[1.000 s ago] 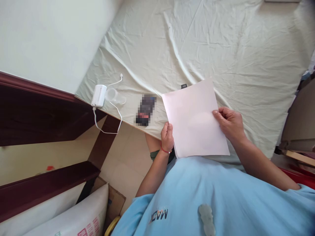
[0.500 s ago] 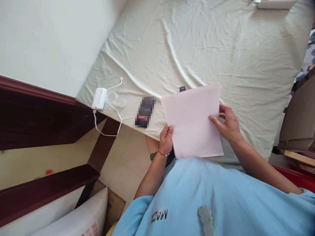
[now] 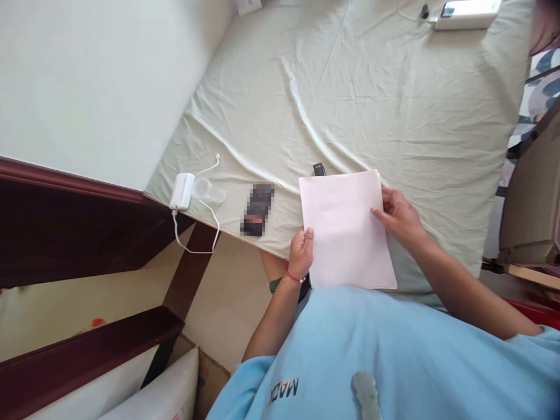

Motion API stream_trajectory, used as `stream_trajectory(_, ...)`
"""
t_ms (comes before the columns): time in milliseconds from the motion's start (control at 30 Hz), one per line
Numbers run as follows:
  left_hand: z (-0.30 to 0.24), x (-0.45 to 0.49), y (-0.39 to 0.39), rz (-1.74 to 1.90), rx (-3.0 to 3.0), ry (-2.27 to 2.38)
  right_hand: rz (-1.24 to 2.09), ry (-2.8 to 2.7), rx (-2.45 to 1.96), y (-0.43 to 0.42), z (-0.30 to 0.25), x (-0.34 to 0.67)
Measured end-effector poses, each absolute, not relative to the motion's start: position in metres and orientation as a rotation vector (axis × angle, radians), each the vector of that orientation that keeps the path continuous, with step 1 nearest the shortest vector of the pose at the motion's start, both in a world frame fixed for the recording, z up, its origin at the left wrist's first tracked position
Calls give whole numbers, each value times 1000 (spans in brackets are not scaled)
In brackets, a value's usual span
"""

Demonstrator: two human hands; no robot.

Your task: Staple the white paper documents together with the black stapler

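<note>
A blank white sheet of paper (image 3: 345, 230) is held over the near edge of a bed covered with a pale green sheet (image 3: 394, 105). My left hand (image 3: 301, 254) pinches the paper's lower left edge; a red string circles its wrist. My right hand (image 3: 398, 217) grips the paper's right edge, thumb on top and fingers behind. A small black object (image 3: 319, 169) lies on the sheet just beyond the paper's top left corner.
Left of the paper lie a blurred dark phone-like object (image 3: 258, 209), a clear plastic cup on its side (image 3: 209, 190) and a white charger (image 3: 182, 191) with a cable hanging off the edge. A white device (image 3: 468, 11) lies far right. Dark wooden frame (image 3: 65, 233) at left.
The paper has turned from tilted to nearly square-on and sits lower on the bed edge. My right hand slid up its right edge. The camera view shifted, showing more of the far bed.
</note>
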State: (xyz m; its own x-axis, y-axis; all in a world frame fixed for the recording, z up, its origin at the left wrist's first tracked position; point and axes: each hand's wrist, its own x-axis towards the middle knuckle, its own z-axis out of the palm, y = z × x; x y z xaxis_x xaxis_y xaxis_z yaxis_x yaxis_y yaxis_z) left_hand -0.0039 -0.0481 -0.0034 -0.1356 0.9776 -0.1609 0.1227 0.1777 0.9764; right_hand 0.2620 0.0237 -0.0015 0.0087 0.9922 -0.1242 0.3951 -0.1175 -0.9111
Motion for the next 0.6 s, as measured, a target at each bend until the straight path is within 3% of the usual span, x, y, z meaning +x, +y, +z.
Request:
stream_trajectory(67,2,-3,-46,1059,1243,1493,607,-1636,-1639,40,10,262)
stream_trajectory(167,10,0,-45,1039,1322,1454,311,-1892,-1465,63,41,255)
stream_trajectory(333,16,6,-48,1055,1323,1431,364,-2272,-1232,84,75,234)
stream_trajectory(600,14,7,-57,1037,1387,1440,498,-2394,-1194,83,72,222)
